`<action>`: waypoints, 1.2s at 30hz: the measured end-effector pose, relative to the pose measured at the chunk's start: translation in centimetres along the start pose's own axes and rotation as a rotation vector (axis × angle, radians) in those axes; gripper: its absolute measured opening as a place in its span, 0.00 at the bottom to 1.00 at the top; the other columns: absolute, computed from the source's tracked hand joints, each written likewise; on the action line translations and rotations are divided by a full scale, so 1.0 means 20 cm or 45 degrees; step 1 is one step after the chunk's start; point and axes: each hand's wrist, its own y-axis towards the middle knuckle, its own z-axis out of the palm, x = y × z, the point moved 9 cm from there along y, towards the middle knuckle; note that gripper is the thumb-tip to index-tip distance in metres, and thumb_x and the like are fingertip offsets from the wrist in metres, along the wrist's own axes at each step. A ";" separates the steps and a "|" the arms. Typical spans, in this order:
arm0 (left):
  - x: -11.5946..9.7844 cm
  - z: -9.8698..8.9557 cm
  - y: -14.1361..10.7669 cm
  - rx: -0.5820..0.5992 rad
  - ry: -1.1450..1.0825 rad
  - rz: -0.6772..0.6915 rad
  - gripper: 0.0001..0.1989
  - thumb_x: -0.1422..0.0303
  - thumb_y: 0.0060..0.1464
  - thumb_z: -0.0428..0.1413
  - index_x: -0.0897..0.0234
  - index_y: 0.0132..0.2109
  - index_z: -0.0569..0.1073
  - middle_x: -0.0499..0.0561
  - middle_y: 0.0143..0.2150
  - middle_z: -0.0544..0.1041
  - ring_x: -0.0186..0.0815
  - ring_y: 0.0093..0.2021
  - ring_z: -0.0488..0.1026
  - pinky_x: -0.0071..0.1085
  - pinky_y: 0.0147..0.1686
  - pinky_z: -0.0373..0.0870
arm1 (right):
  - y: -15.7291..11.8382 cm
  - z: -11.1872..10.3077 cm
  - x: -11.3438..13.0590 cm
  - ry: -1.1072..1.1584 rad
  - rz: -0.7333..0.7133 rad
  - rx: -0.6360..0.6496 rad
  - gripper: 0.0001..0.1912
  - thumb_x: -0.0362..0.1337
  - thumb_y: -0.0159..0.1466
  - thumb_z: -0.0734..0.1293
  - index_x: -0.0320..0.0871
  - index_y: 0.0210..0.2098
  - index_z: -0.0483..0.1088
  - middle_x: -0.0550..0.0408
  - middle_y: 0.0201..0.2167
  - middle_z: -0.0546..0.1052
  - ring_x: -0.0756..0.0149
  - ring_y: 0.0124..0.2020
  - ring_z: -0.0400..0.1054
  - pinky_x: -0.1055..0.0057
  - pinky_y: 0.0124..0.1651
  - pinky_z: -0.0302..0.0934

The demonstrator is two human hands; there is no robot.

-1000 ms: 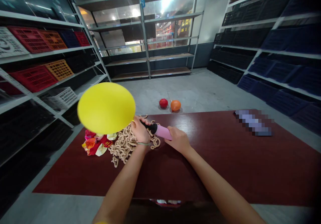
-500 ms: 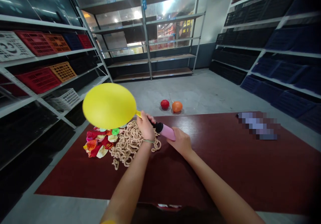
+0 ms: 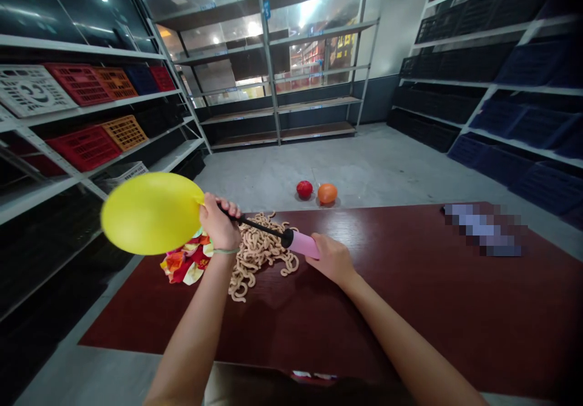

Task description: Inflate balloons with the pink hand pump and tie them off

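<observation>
A yellow balloon [image 3: 150, 213], swollen with air, points left from my left hand [image 3: 218, 221]. That hand is closed round the balloon's neck and the black end of a balloon pump, whose nozzle is hidden by the fingers. The black rod of the pump is drawn out. My right hand [image 3: 333, 260] grips the pink barrel of the balloon pump [image 3: 304, 244]. Under and behind my left hand lie a heap of beige twisted strings [image 3: 257, 251] and a pile of limp coloured balloons [image 3: 189, 263], both on the dark red table [image 3: 291, 315].
A red balloon [image 3: 304, 190] and an orange balloon [image 3: 327, 194] rest on the floor beyond the table. A blurred-out object [image 3: 483, 229] lies at the table's right. Shelves with crates [image 3: 84, 148] stand left and right, and a metal rack [image 3: 276, 90] at the back.
My left hand has moved left with the yellow balloon, away from my right hand. The pump's black rod now shows at length between them. Both hands keep their hold.
</observation>
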 end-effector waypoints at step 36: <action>0.56 0.10 -0.34 0.141 0.113 -0.249 0.13 0.64 0.57 0.51 0.61 0.28 0.58 0.41 0.18 0.62 0.26 0.15 0.62 0.24 0.17 0.60 | -0.01 -0.03 -0.04 -0.155 0.085 -0.047 0.15 0.39 0.57 0.66 0.43 0.44 0.67 0.55 0.33 0.74 0.65 0.32 0.67 0.70 0.33 0.49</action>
